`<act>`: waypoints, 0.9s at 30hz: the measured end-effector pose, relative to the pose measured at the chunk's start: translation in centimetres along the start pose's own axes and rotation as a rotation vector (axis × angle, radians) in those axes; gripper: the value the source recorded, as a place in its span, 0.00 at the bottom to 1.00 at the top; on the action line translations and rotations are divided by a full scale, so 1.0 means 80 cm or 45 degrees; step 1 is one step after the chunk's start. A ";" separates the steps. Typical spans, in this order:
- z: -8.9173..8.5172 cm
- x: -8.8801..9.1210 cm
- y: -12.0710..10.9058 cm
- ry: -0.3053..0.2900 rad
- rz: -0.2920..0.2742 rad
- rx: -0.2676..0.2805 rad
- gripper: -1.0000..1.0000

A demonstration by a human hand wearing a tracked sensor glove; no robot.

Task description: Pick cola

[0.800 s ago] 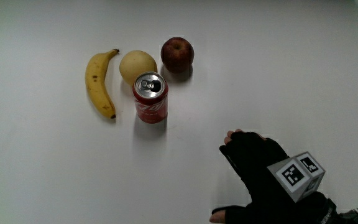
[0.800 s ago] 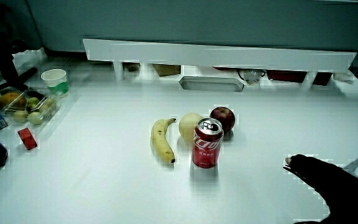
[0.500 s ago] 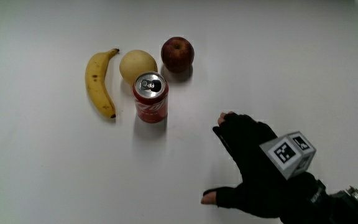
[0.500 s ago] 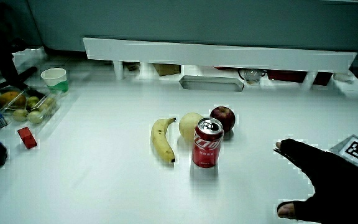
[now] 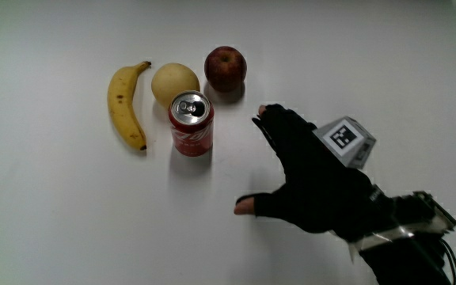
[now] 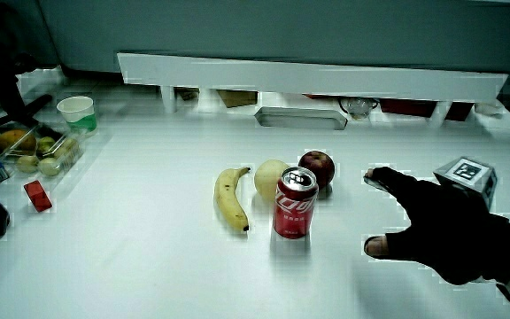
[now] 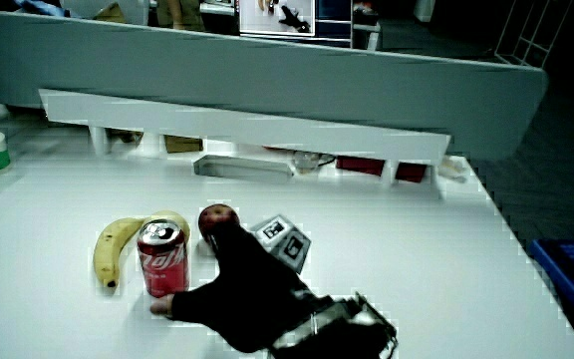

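A red cola can (image 5: 191,125) stands upright on the white table, its silver top showing; both side views show the can (image 6: 295,204) (image 7: 162,259) too. The gloved hand (image 5: 307,182) hovers beside the can, fingers spread and thumb out toward it, holding nothing. In a side view the hand (image 6: 432,235) is apart from the can; in a side view the thumb (image 7: 163,305) lies close to the can's base. A patterned cube (image 5: 344,141) sits on the hand's back.
A banana (image 5: 125,105) lies beside the can. A pale round fruit (image 5: 174,82) and a red apple (image 5: 226,68) sit just farther from the person than the can. A fruit tray (image 6: 42,151), green cup (image 6: 78,113) and small red block (image 6: 38,196) stand at the table's edge.
The hand has moved across the table toward the can and the apple, with its thumb spreading out; the can and fruit have not moved.
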 end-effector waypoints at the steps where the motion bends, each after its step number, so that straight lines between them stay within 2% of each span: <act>1: 0.000 0.000 0.006 0.007 0.019 -0.001 0.50; 2: 0.001 -0.002 0.010 0.002 0.015 -0.001 0.50; 3: 0.002 0.000 0.017 -0.014 0.062 0.006 0.50; 4: 0.003 0.000 0.021 0.008 0.047 0.004 0.50; 5: 0.004 0.001 0.027 0.008 0.072 0.004 0.50; 7: 0.005 0.001 0.036 0.046 0.075 -0.004 0.50; 9: 0.005 0.002 0.046 0.043 0.046 -0.007 0.50; 11: 0.005 0.000 0.056 0.078 0.064 -0.014 0.50; 13: 0.003 0.001 0.067 0.075 0.082 -0.017 0.50; 14: 0.003 -0.001 0.071 0.023 0.165 0.077 0.50; 16: 0.001 0.002 0.080 0.022 0.145 0.081 0.50; 17: 0.000 0.003 0.084 0.068 0.071 -0.030 0.50; 18: 0.001 0.002 0.088 0.026 0.133 0.077 0.50; 27: -0.005 0.008 0.123 0.087 0.069 0.058 0.50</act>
